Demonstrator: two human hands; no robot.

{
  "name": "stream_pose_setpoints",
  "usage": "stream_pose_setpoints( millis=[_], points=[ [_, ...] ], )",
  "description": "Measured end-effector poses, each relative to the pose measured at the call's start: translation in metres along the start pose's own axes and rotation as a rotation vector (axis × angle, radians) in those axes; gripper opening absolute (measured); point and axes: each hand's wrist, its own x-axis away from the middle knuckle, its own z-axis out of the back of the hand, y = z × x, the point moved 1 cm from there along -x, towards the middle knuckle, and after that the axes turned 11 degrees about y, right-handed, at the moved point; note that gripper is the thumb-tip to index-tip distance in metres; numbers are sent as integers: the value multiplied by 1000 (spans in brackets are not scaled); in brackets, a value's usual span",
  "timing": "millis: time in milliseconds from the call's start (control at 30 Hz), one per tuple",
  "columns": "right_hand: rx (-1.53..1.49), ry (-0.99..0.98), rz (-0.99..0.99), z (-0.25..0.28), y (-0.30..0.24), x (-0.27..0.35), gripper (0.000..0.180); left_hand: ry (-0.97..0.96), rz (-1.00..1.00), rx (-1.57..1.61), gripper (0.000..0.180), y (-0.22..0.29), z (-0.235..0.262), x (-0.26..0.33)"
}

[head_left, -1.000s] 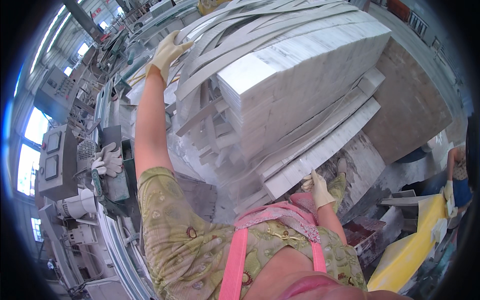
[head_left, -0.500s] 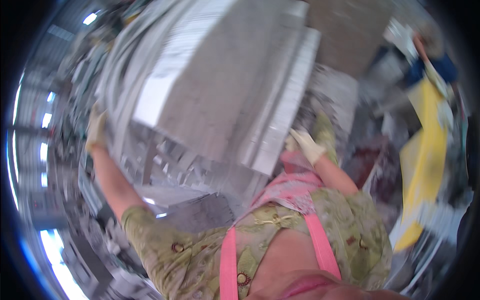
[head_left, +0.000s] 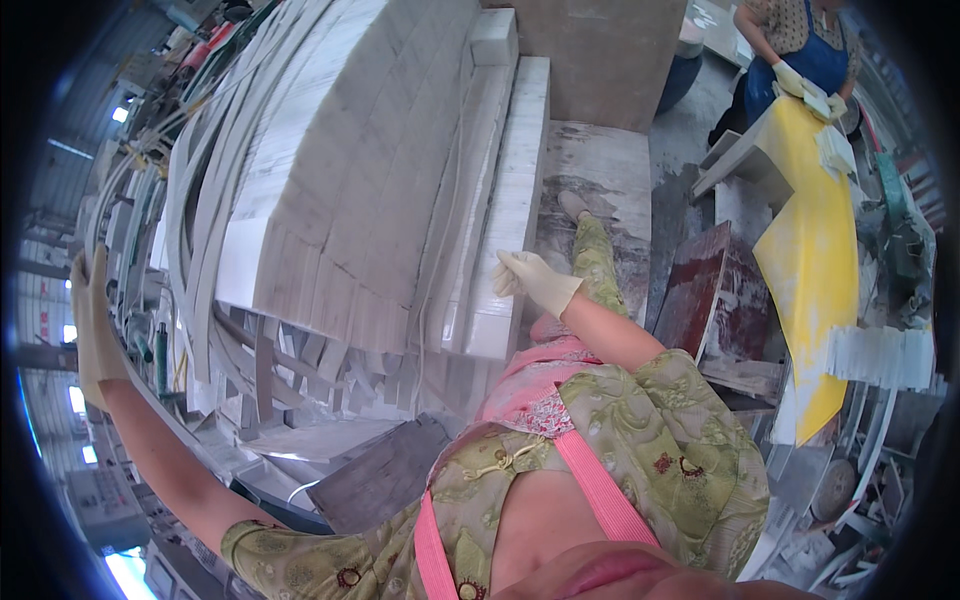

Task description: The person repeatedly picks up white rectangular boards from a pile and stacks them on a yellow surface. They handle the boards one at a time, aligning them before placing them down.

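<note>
My left hand [head_left: 90, 325], in a pale glove, is stretched out at the far left with its fingers extended. Long thin white strips [head_left: 185, 250] stand between it and a big stack of white and grey stone-like pieces [head_left: 340, 210]. In front of the stack's right side is my gloved right hand [head_left: 538, 282], its fingers curled in and nothing visible in them. Behind that hand runs a row of white pieces [head_left: 510, 190]; whether the fingers touch it, I cannot tell.
A co-worker in a blue apron [head_left: 815, 70] holds a small white piece at a yellow sheet [head_left: 815, 250] on the right. Reddish-brown boards [head_left: 690, 285] lean nearby. Cut strips and offcuts [head_left: 330, 370] hang below the stack. A dark flat slab [head_left: 385, 470] lies lower down.
The view has shifted and sharpened. My left arm now reaches farther out to the left. My right hand has moved left, in front of the white row.
</note>
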Motion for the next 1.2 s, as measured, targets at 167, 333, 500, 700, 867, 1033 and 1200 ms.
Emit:
stream_pose_setpoints(
  millis=[167,333,500,700,867,1033,1200],
  points=[
    [-55,-246,153,-61,-84,16,51,95,-62,-93,80,79,40,62],
    [-74,-476,287,-145,-148,36,50,44,188,7,60,120,61,137],
    [-42,-597,272,-195,-176,64,49,-31,324,139,46,114,70,176],
    [-21,-725,256,-234,-183,81,49,-69,444,332,44,106,75,236],
    [1,-750,221,-253,-175,91,49,-91,534,329,40,98,77,269],
    [18,-765,206,-262,-170,97,50,-109,615,338,37,91,77,283],
    [37,-760,205,-268,-166,97,50,-107,603,320,37,86,73,290]
  ],
)
